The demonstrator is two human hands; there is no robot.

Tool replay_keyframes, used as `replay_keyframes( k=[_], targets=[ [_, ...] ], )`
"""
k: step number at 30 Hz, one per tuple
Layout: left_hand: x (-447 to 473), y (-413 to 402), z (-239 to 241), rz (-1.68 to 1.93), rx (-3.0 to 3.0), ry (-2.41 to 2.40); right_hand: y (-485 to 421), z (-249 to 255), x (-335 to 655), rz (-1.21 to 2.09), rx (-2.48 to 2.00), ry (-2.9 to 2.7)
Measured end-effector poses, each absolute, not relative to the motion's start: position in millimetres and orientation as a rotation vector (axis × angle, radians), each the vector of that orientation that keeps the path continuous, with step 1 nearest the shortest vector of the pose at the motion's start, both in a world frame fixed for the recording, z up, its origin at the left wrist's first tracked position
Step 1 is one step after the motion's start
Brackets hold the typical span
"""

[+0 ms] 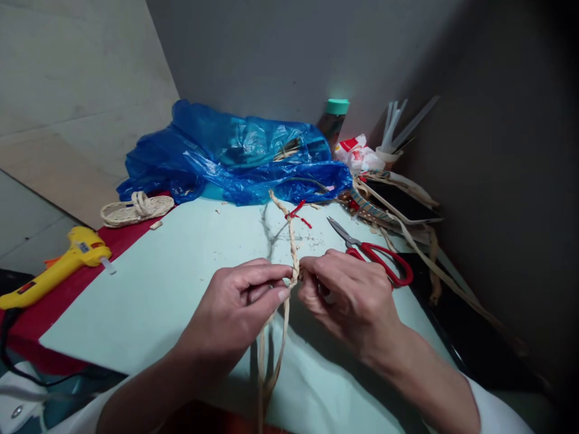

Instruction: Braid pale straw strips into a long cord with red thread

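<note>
A pale braided cord (293, 244) of straw-like strips runs up the middle, with a red tie (296, 211) knotted near its far end. My left hand (242, 301) pinches the cord's lower end between thumb and fingers. From the right, my right hand (346, 292) is closed with its fingertips against the same spot; the strand in it is mostly hidden. Loose pale strips (283, 337) hang down from the braid toward me. Just beyond my right hand lie red-handled scissors (371, 250), their blades pointing away to the left.
A yellow glue gun (67, 265) and a woven straw piece (138, 209) lie at left on red cloth (49, 307). Blue plastic bag (217, 150), green-capped bottle (337, 114) and a cup of white sticks (386, 157) stand behind. Long strips (434, 265) trail at right.
</note>
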State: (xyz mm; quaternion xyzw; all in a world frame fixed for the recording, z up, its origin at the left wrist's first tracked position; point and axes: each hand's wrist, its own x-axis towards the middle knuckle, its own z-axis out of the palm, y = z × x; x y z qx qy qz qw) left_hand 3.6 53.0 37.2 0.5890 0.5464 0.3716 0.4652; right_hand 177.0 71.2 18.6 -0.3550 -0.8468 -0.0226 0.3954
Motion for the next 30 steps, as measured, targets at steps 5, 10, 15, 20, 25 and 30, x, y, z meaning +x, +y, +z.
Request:
replay_keyframes(
  k=[5, 10, 15, 20, 25, 30],
  targets=[
    [3, 52, 40, 0.935, 1.309, 1.3, 71, 30, 179, 0.217, -0.95, -2.08],
    [4, 52, 42, 0.959, 1.284, 1.309, 69, 39, 178, 0.391, -1.057, -2.014],
    [1, 53, 42, 0.933, 1.378, 1.279, 69, 33, 178, 0.317, -0.947, -2.072],
    [-3, 53, 40, 0.895, 1.382, 1.252, 72, 34, 184, 0.381, -0.843, -2.121],
    [-2, 52, 41, 0.942, 1.297, 1.171, 69, 42, 183, 0.612, -1.077, -2.038],
    [-3, 52, 39, 0.934, 1.257, 1.13, 67, 38, 179, 0.663, -1.04, -2.114]
  ],
)
